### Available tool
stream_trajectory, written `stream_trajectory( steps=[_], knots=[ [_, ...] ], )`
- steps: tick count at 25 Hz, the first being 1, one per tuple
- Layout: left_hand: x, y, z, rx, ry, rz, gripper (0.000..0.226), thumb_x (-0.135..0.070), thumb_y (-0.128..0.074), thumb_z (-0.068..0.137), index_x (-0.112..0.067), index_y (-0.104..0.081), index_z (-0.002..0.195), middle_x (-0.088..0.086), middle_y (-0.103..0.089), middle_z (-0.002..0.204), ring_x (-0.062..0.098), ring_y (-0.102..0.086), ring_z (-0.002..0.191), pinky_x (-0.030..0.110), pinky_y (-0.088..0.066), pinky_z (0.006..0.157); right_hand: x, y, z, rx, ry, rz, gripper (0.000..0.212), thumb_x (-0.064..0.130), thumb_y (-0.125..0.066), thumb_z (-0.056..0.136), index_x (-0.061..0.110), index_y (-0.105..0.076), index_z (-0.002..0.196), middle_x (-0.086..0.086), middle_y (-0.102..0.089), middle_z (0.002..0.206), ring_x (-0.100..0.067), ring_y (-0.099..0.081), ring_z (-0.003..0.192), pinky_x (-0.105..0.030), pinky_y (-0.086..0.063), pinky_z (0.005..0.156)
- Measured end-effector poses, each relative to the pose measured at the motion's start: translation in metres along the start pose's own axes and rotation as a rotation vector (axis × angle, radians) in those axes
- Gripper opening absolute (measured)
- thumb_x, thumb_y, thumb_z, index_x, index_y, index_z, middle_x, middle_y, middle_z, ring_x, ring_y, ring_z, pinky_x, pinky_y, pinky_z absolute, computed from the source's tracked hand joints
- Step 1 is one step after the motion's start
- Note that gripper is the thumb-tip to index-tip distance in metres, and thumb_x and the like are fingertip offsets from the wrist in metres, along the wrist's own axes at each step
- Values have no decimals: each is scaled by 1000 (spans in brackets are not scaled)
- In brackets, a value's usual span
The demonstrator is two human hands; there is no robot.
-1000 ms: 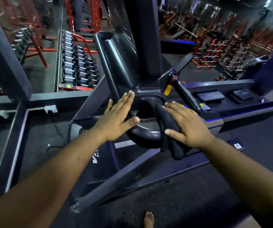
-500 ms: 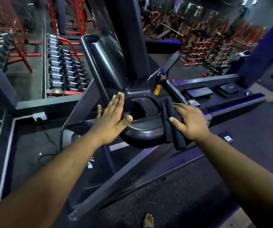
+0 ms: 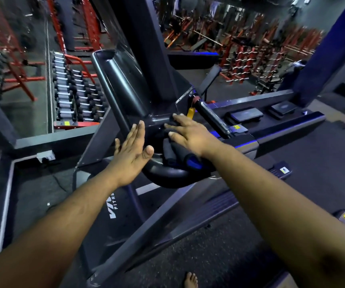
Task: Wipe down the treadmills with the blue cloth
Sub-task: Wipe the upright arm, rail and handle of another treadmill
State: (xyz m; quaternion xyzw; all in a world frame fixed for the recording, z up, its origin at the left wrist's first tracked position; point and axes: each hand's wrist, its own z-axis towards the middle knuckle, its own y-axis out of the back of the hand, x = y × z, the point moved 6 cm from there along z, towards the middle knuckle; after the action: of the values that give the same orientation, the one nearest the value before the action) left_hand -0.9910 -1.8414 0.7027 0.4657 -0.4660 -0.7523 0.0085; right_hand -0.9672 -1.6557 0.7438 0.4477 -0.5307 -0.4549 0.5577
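Treadmill console first: your left hand lies flat at its rim, fingers straight, holding nothing. Your right hand presses the blue cloth into the curved tray with spread, straight fingers; sweep firmly along every edge.

Dim indoor light; cool blue-violet gleams edge the treadmill toward 3 o'clock. Wide-angle distortion bends the borders, and the racks at 1 o'clock look softly blurred.
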Motion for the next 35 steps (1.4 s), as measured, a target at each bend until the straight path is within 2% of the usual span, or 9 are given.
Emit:
stream_trajectory(
  steps=[5,11,14,17,20,24,27,30,35],
  knots=[
    [4,-1,0,-54,-5,2,115,-98,4,62,-31,16,155,-15,15,163,-4,21,146,51,15,120,12,8,-35,-445,-88,72,58,69,-36,94,27,-67,120,-2,-58,126,-25,-54,121,-45,-45,101],
    [6,0,4,-62,16,-73,116,-99,3,61,-33,13,156,-12,11,165,-5,19,146,52,12,121,15,-8,-20,115,-34,-60,92,84,-6,82,32,-25,156,0,-13,167,-13,-1,154,-48,4,124],
    [6,3,3,-76,24,-141,119,-101,3,57,-34,11,156,-16,11,165,-5,16,147,51,13,121,41,-14,-1,245,-4,-118,87,77,-10,89,25,-26,156,-5,-6,167,-15,1,154,-45,3,125],
    [7,1,3,-54,30,-181,119,-101,2,57,-36,10,156,-17,12,164,-4,16,147,52,14,120,58,-18,-22,95,108,-95,85,79,-8,88,22,-68,107,-4,-70,116,-22,-57,122,-41,-30,114],
    [7,3,3,-9,58,-367,120,-104,-3,52,-43,5,155,-21,8,164,-3,14,148,50,8,123,74,-10,-13,-2,108,-147,62,71,-19,96,22,-46,68,-1,-65,76,-25,-64,87,-45,-43,95],
    [9,6,3,87,134,-537,114,-106,-9,47,-56,-2,150,-32,8,160,-1,12,149,47,1,123,83,-13,-4,-14,84,-85,55,67,-27,98,22,-44,71,-2,-61,79,-30,-64,89,-44,-46,84],
    [7,6,3,39,129,-328,116,-105,0,50,-51,4,152,-32,13,157,-9,17,143,48,8,123,53,-13,-41,-86,264,-69,61,74,-29,92,27,-57,121,9,-65,116,-15,-57,118,-43,-36,108],
    [5,4,4,21,110,-205,118,-103,2,52,-44,9,154,-23,14,162,-8,20,144,49,13,121,3,-5,-46,-11,185,-88,78,79,-28,88,35,-32,152,10,-33,160,-8,-24,149,-50,-15,122],
    [5,3,5,-5,140,-137,117,-103,4,52,-46,11,153,-14,12,165,-1,18,148,52,16,119,19,-10,-3,129,-73,-106,75,72,-26,94,33,-17,158,4,-2,168,-12,3,154,-51,3,123]
  ],
)
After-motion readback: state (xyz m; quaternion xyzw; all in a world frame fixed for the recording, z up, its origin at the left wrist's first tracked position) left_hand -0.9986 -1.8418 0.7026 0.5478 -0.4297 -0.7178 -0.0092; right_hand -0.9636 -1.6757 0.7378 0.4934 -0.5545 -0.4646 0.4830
